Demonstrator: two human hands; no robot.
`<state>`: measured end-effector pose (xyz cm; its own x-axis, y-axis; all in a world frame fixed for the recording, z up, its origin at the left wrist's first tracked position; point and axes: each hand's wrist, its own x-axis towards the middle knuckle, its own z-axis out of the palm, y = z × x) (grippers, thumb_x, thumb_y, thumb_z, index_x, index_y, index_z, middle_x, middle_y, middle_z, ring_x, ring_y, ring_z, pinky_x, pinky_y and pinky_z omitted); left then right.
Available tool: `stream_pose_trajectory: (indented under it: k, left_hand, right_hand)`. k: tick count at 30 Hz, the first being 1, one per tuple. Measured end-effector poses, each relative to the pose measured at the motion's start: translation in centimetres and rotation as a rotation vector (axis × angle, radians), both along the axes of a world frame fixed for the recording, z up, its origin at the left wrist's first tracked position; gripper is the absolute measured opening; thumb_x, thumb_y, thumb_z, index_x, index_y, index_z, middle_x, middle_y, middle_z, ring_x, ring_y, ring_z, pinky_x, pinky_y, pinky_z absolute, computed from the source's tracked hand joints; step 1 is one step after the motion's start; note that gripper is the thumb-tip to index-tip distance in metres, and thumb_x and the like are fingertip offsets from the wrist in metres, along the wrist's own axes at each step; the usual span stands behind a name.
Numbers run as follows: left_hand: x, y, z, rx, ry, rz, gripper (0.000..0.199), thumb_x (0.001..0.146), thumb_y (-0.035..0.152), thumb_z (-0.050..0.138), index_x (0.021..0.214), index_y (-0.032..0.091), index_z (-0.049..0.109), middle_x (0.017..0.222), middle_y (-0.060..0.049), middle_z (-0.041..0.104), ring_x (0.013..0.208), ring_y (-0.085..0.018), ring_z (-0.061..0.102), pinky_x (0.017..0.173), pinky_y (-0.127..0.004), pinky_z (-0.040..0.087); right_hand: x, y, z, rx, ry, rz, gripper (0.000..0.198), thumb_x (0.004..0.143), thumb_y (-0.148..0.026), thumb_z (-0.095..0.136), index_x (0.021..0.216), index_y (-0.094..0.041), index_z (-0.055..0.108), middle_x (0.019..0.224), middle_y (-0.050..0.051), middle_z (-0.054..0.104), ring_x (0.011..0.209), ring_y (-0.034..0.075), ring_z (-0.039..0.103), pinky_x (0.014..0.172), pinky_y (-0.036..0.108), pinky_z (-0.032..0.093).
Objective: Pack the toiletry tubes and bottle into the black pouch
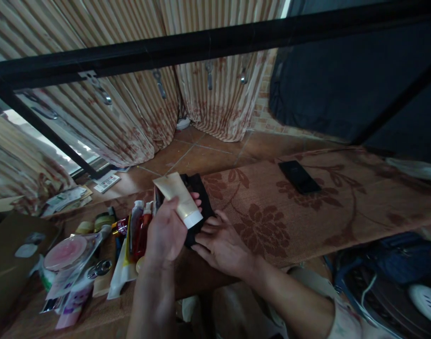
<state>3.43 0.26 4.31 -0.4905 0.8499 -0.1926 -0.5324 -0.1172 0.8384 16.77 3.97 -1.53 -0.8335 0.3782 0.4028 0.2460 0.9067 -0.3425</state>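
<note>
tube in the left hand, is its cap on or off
On: a white cap covers one end of the pale tube in the left hand; how tightly, I cannot tell.

A dark phone (pixel 300 177) lies on the flower-patterned surface (pixel 264 230), near its far edge and right of the middle. Past that edge, striped curtains (pixel 225 113) fall to a tiled floor (pixel 192 153), crossed by a dark bar (pixel 148 56). Loose papers (pixel 67 200) lie by the far left corner. Beyond the near edge, at right, sits a blue bag (pixel 401 256).
</note>
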Motion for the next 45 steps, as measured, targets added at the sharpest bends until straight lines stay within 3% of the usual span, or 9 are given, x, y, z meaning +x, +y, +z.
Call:
stream_pose_trajectory:
  k: [4, 8, 12, 16, 22, 28, 35, 40, 45]
  left_hand:
    - [-0.8, 0.5, -1.9, -0.095, 0.151, 0.077, 0.034, 0.069, 0.028, 0.068, 0.1, 0.016, 0.059, 0.082, -0.002, 0.069, 0.077, -0.018, 0.066, 0.076, -0.031, 0.05]
    - [-2.2, -0.3, -2.2, -0.23, 0.214, 0.048, 0.04, 0.067, 0.032, 0.068, 0.102, 0.015, 0.059, 0.082, -0.005, 0.069, 0.071, -0.019, 0.066, 0.067, -0.03, 0.05]
    - [-3.0, -0.6, -2.8, -0.306, 0.285, 0.048, 0.042, 0.067, 0.033, 0.069, 0.105, 0.016, 0.059, 0.086, -0.004, 0.068, 0.073, -0.019, 0.065, 0.068, -0.03, 0.049]
    - [-2.8, -0.6, -3.2, -0.348, 0.432, -0.018, 0.037, 0.07, 0.037, 0.068, 0.101, 0.018, 0.06, 0.088, -0.003, 0.066, 0.073, -0.018, 0.063, 0.067, -0.029, 0.047]
    - [-2.8, -0.5, -3.9, -0.4, 0.694, -0.155, 0.026, 0.076, 0.039, 0.061, 0.089, 0.017, 0.062, 0.074, -0.001, 0.059, 0.069, -0.017, 0.054, 0.061, -0.027, 0.041]
    - [-2.8, -0.1, -4.8, -0.354, 0.482, -0.129, 0.028, 0.073, 0.038, 0.063, 0.091, 0.016, 0.064, 0.084, -0.004, 0.067, 0.076, -0.02, 0.061, 0.067, -0.029, 0.045]
    - [-1.7, -0.1, -2.0, -0.317, 0.068, -0.158, 0.03, 0.064, 0.028, 0.062, 0.09, 0.014, 0.062, 0.08, -0.006, 0.069, 0.07, -0.021, 0.066, 0.062, -0.03, 0.051]
    - [-1.6, -0.2, -1.8, -0.257, 0.009, -0.245, 0.031, 0.068, 0.035, 0.062, 0.086, 0.011, 0.066, 0.076, -0.009, 0.07, 0.073, -0.023, 0.068, 0.062, -0.03, 0.053]
    - [-1.5, 0.0, -2.4, -0.234, 0.042, -0.224, 0.04, 0.075, 0.048, 0.062, 0.085, 0.009, 0.069, 0.074, -0.01, 0.07, 0.076, -0.023, 0.068, 0.065, -0.03, 0.053]
  right_hand:
    - [0.2, 0.2, 0.4, -0.115, 0.122, -0.064, 0.023, 0.09, -0.042, 0.056, 0.093, -0.022, 0.066, 0.082, 0.003, 0.069, 0.089, 0.02, 0.056, 0.096, 0.041, 0.032]
    - [0.3, 1.1, 0.6, -0.182, 0.216, -0.245, 0.021, 0.095, -0.03, 0.048, 0.099, -0.02, 0.067, 0.089, 0.004, 0.071, 0.089, 0.019, 0.059, 0.093, 0.039, 0.035]
    - [0.2, 2.0, 0.3, -0.196, 0.246, -0.367, 0.021, 0.096, -0.024, 0.046, 0.1, -0.02, 0.066, 0.092, 0.004, 0.071, 0.091, 0.02, 0.06, 0.093, 0.039, 0.035]
    - [0.2, 2.1, 0.2, -0.199, 0.259, -0.368, 0.02, 0.096, -0.023, 0.047, 0.096, -0.02, 0.066, 0.09, 0.003, 0.071, 0.09, 0.019, 0.06, 0.093, 0.039, 0.036]
    - [0.0, 1.9, 0.3, -0.234, 0.308, -0.286, 0.029, 0.093, -0.034, 0.053, 0.068, -0.02, 0.061, 0.079, 0.002, 0.068, 0.087, 0.018, 0.058, 0.087, 0.037, 0.039]
    - [-0.1, 1.9, 0.0, -0.294, 0.412, -0.24, 0.028, 0.09, -0.03, 0.059, 0.063, -0.021, 0.059, 0.083, 0.002, 0.068, 0.087, 0.018, 0.058, 0.082, 0.034, 0.044]
    - [-0.2, 1.7, 0.0, -0.327, 0.459, -0.202, 0.021, 0.089, -0.022, 0.058, 0.068, -0.021, 0.062, 0.084, 0.003, 0.068, 0.087, 0.017, 0.059, 0.082, 0.033, 0.046]
    - [-0.3, 1.6, 0.2, -0.349, 0.452, -0.168, 0.018, 0.09, -0.021, 0.057, 0.074, -0.022, 0.065, 0.082, 0.001, 0.068, 0.085, 0.017, 0.059, 0.083, 0.033, 0.046]
    - [-0.4, 1.5, 0.4, -0.369, 0.447, -0.168, 0.013, 0.09, -0.022, 0.058, 0.079, -0.023, 0.066, 0.079, 0.001, 0.068, 0.084, 0.017, 0.059, 0.084, 0.034, 0.045]
